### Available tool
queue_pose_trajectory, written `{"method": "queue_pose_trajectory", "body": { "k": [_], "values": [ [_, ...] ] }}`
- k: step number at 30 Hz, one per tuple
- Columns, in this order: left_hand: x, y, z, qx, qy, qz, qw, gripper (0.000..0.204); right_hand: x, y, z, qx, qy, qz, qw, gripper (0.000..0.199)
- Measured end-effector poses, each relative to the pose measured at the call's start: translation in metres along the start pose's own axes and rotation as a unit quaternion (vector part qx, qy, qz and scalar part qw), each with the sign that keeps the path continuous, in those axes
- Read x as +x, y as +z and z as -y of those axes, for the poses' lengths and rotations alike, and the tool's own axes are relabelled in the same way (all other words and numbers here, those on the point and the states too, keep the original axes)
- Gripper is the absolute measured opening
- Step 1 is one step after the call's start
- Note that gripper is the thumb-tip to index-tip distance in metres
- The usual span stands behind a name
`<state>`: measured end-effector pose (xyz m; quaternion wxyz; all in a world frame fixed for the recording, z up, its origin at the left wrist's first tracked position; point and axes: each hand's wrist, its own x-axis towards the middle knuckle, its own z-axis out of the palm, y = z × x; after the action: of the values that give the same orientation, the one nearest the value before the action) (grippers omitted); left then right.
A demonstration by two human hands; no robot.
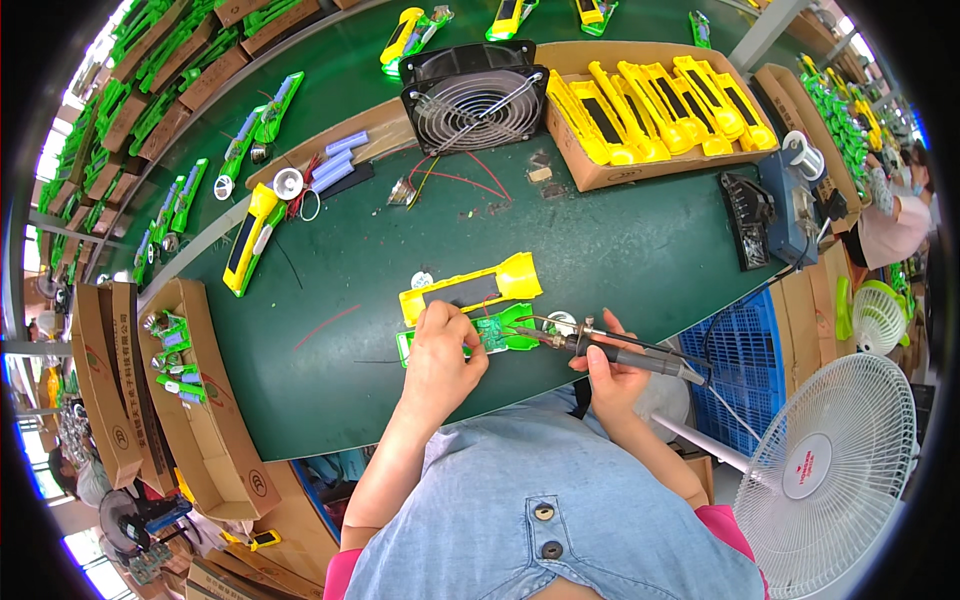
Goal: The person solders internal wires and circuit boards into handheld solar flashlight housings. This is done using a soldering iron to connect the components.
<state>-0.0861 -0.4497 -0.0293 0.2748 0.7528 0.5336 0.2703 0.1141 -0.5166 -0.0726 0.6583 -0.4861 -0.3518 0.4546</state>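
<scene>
My right hand [612,372] grips a soldering iron [645,361] with a thin metal tube along its barrel, its tip pointing left over the green flashlight housing half [518,341]. A small green circuit board [489,328] lies in that housing. At its left end, my left hand [440,352] is closed in a pinch against the housing; whatever lies between the fingertips is hidden. Just beyond sits a yellow housing half [517,274] with a dark panel, joined to the board by a red wire. A round lamp part [560,323] rests by the iron's tip.
A black fan [475,105] stands at the back, beside a carton [620,178] of yellow housings. Blue soldering station [786,205] and solder spool [803,157] are at right. Blue cells [333,168] and a yellow flashlight [250,240] lie left. A white fan [825,470] stands right.
</scene>
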Motion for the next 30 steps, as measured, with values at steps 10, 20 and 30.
{"method": "queue_pose_trajectory", "body": {
  "k": [10, 20, 30],
  "values": [
    [-0.017, -0.002, 0.002, -0.069, -0.002, -0.084, 0.994, 0.018, -0.002, 0.001, -0.001, 0.000, -0.008, -0.003, 1.000, 0.024],
    [-0.077, -0.024, 0.038, -0.628, -0.391, -0.222, 0.635, 0.035, 0.001, 0.011, 0.002, -0.013, -0.013, 0.009, 1.000, 0.021],
    [-0.038, -0.022, 0.010, 0.148, 0.107, -0.190, 0.965, 0.025, -0.004, -0.003, 0.004, -0.085, -0.036, 0.041, 0.995, 0.019]
  ]
}}
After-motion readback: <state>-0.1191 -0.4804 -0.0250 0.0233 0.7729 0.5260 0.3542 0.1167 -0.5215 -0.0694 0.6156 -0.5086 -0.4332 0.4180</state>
